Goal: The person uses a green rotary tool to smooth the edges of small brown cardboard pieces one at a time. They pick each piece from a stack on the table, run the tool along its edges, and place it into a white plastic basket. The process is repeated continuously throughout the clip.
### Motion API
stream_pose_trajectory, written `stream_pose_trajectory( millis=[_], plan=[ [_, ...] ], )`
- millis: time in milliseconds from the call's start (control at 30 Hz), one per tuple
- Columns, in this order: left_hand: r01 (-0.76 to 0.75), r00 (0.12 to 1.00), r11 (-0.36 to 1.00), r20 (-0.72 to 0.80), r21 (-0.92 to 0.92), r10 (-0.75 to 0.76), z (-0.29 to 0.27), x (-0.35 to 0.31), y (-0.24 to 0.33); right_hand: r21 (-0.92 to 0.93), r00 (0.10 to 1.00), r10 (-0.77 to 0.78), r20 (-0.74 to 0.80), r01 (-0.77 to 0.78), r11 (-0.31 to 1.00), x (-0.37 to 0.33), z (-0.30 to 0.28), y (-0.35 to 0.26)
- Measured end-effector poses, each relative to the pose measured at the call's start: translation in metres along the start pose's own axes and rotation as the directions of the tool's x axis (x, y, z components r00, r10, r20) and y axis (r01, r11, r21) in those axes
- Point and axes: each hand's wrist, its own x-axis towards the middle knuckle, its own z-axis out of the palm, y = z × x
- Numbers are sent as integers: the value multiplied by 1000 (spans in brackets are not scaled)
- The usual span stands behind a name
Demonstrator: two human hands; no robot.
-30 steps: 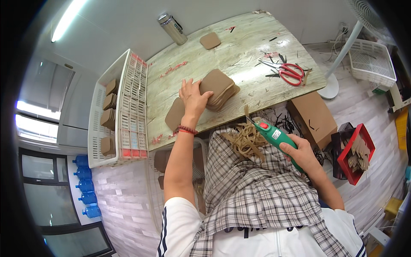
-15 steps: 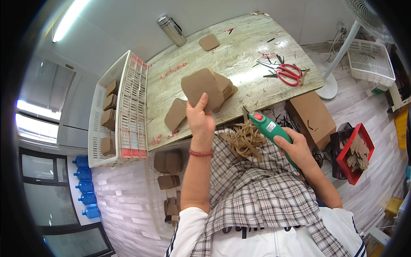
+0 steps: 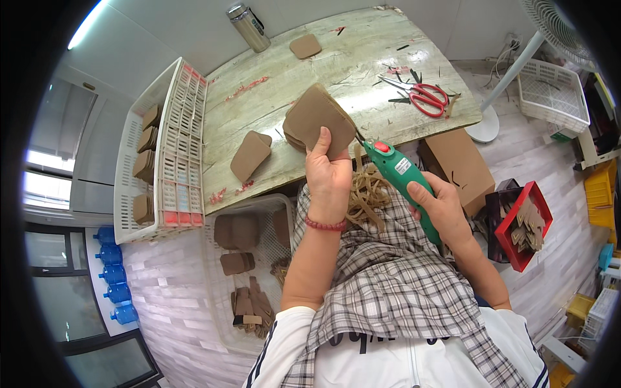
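Observation:
My left hand (image 3: 330, 178) grips a brown flat piece with rounded corners (image 3: 314, 119), thumb on top. More brown layers show behind its edges; whether they are in my hand or lie on the table, I cannot tell. My right hand (image 3: 446, 210) is wrapped round a green handheld power tool (image 3: 396, 167) with a red button. Its thin metal tip meets the right edge of the brown piece. Below, narrow brown strips (image 3: 370, 200) lie heaped on my checked apron (image 3: 388, 271). A couple of overlapping brown pieces (image 3: 251, 156) rest on the table to the left.
On the worn table (image 3: 259, 110) are red-handled scissors (image 3: 428, 100), dark scraps, a lone brown piece (image 3: 305, 46) and a steel flask (image 3: 249, 29). White crates (image 3: 184, 155) with brown pieces stand left and below. A cardboard box (image 3: 456, 168) and red tray (image 3: 522, 226) sit right.
My left hand has moved right and slightly down, turning the brown piece. The tool's tip, apart from it before, now meets its edge. The whole view has shifted a little.

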Motion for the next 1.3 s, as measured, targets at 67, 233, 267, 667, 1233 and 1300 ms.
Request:
stream_pose_trajectory(
  millis=[67, 233, 267, 667, 1233, 1300],
  plan=[
    [24, 1000, 1000, 2, 5, -24, -1, -1, -1, 6, 1000, 1, 0, -1, 1000, 0, 0, -1],
    [79, 997, 996, -10, 34, -78, -2, -7, -3, 8, 1000, 9, -10, -9, 1000, 1, -2, -5],
    [87, 996, 995, -12, 41, -86, -2, -8, -4, 9, 1000, 7, -12, -7, 1000, 1, -2, -6],
    [59, 995, 979, 70, 197, -74, -16, -27, -21, 13, 997, -13, -81, 14, 1000, 6, -3, -8],
    [144, 936, 801, 184, 581, -301, -33, -26, 21, -15, 999, 42, 31, -41, 999, -10, -40, -22],
    [108, 919, 728, 211, 677, -332, -34, -20, 32, -54, 996, 67, 58, -64, 996, -13, -47, -19]
  ],
)
